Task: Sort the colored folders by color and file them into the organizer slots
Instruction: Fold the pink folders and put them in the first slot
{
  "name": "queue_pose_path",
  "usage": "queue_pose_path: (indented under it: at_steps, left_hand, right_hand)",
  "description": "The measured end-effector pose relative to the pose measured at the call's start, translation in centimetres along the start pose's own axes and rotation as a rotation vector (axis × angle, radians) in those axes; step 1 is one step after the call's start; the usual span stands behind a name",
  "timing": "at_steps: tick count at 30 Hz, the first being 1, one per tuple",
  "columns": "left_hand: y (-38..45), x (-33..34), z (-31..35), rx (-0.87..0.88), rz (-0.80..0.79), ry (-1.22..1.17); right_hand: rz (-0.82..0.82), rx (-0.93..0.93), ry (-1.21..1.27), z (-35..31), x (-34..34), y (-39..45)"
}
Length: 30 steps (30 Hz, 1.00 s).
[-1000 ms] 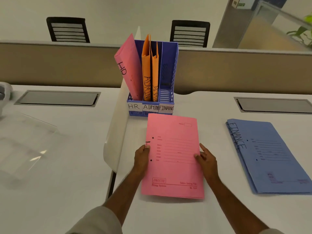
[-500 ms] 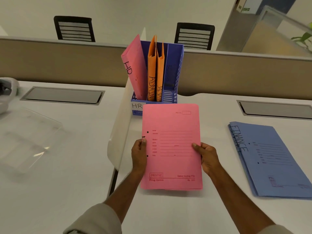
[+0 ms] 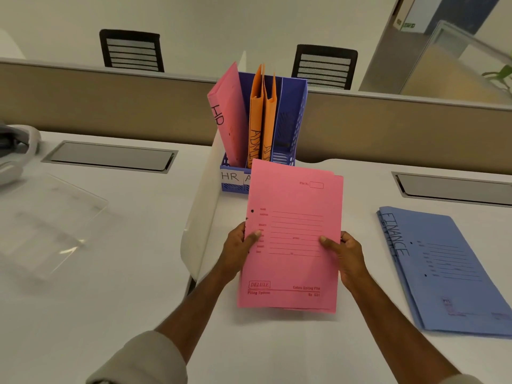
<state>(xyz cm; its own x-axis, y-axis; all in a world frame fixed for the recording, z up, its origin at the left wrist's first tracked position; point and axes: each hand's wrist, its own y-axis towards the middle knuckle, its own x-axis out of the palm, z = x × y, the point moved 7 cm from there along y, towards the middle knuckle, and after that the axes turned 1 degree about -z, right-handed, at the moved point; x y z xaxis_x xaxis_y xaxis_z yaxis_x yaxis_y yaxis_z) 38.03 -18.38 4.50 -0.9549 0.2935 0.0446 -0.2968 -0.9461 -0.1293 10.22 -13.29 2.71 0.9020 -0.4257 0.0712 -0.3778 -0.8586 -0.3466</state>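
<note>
A pink folder [image 3: 293,217] is tilted up off the desk in front of me, its lower edge near the desk. My left hand [image 3: 238,245] grips its left edge, thumb on the front. My right hand [image 3: 346,253] grips its right edge the same way. Behind it stands a blue organizer [image 3: 291,117] with three slots. A pink folder marked HR [image 3: 227,115] leans in the left slot. Two orange folders [image 3: 263,117] stand in the middle slot. The right slot looks empty. Blue folders marked FINANCE [image 3: 448,273] lie stacked flat at the right.
A white divider panel [image 3: 199,212] runs toward me left of the organizer. A clear plastic sheet [image 3: 47,217] lies on the left desk. Two grey cable hatches [image 3: 110,156] [image 3: 454,187] are set into the desk. A tan partition [image 3: 110,106] and two chairs stand behind.
Both hands have lifted the pink folder from flat on the desk and tilted it up toward the organizer. It now hides most of the organizer's front labels.
</note>
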Motion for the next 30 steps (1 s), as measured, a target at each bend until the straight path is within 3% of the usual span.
queue_pose_path:
  at_steps: [6,15,23,30]
  left_hand:
    - [-1.2,-0.8,2.0,0.085,0.032,0.112]
    - [-3.9,-2.7,3.9,0.237,0.185,0.113]
    - [-5.1,-2.3,5.9,0.377,0.188,0.224]
    - [-5.3,-2.7,6.6,0.478,0.256,0.327]
  right_hand:
    - [-0.083,-0.293,-0.21,-8.5,1.8,0.9]
    - [-0.296,-0.887,-0.953,-22.4,9.6,-1.3]
    - [-0.745,-0.959,-1.124,-27.5,17.2,-6.9]
    - [-0.807,-0.973,-1.328,-28.2,19.3,-7.0]
